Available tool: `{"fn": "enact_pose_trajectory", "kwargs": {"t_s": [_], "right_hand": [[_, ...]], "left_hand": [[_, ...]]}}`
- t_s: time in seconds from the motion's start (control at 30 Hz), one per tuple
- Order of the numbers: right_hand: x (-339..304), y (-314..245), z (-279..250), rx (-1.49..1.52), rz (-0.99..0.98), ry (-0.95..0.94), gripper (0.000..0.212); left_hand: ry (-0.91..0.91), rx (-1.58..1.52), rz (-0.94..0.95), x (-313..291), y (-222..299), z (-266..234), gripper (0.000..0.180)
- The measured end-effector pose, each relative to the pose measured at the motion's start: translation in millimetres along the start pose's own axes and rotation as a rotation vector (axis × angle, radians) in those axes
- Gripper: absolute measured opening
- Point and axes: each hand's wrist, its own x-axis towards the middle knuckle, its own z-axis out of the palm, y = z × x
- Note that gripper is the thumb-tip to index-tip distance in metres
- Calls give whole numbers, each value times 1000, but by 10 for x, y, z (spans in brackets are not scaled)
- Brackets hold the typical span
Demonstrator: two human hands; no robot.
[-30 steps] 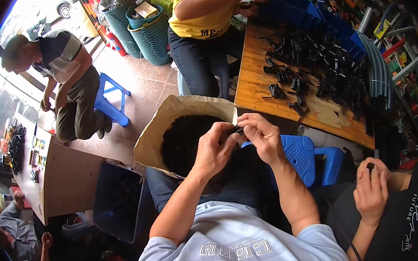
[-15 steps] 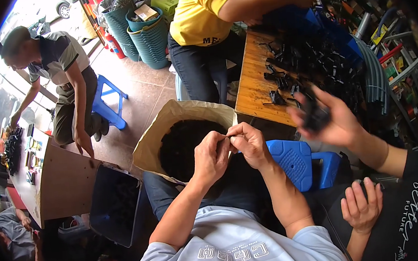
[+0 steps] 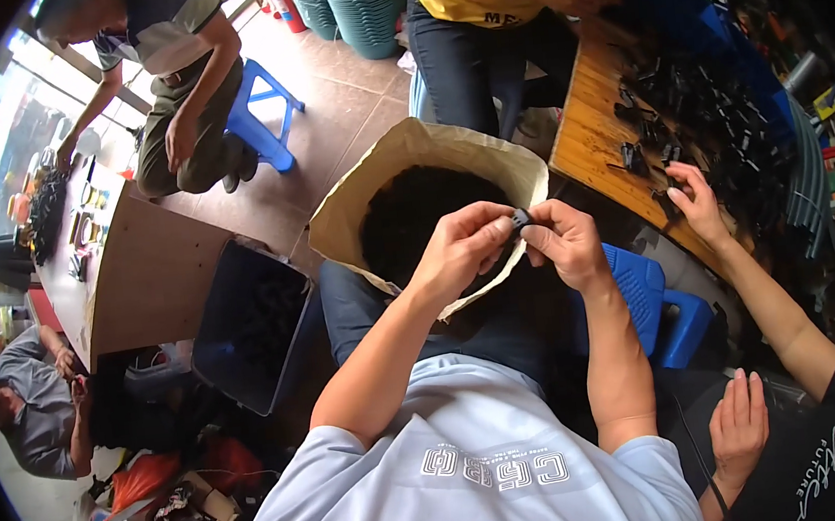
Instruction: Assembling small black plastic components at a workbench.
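Observation:
Between my two hands is a small black plastic part [image 3: 520, 218], pinched by the fingers of both. My left hand [image 3: 471, 245] has it from the left side, thumb and forefinger closed. On the other side my right hand [image 3: 564, 238] grips it with thumb and bent forefinger. What kind of part it is cannot be made out. Both hands are over the near right rim of a large paper-like sack [image 3: 339, 233], cream coloured, standing open in front of me. Inside lies a dark heap of small black pieces [image 3: 413, 211], too dim to tell apart.
A wooden table [image 3: 590, 123] at the right bears many black plastic parts [image 3: 695, 113]. A co-worker's hand [image 3: 698, 201] reaches toward it. A blue stool [image 3: 631, 290] stands right of my knees, a dark bin [image 3: 253, 327] to the left. Other people sit around.
My view has shifted, so the scene sits lower right to left differently. The black part now shows between my fingertips. The neighbour's hand has let go of a black piece and reaches to the table.

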Motion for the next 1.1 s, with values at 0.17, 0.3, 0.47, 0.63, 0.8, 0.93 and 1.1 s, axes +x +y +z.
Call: {"fn": "enact_pose_trajectory", "kwargs": {"t_s": [0.17, 0.3, 0.47, 0.63, 0.8, 0.93, 1.1], "right_hand": [[-66, -65, -26, 4, 76, -72, 11], [-147, -95, -82, -75, 47, -70, 12], [-136, -173, -183, -202, 78, -67, 9], [203, -282, -932, -871, -337, 731, 23], [303, 29, -1548, -1247, -283, 670, 28], [247, -19, -1516, -1188, -442, 800, 23], [119, -349, -1058, -439, -219, 650, 20]], "left_hand": [[-20, 632, 110, 7, 33, 13, 26], [-6, 849, 286, 38, 52, 125, 25], [-21, 923, 311, 150, -56, 168, 24], [-49, -297, -102, 283, -227, -105, 33], [165, -593, -176, 366, -400, -455, 11], [292, -447, -72, 416, -366, -562, 7], [56, 39, -9, 417, -75, -280, 29]]}}
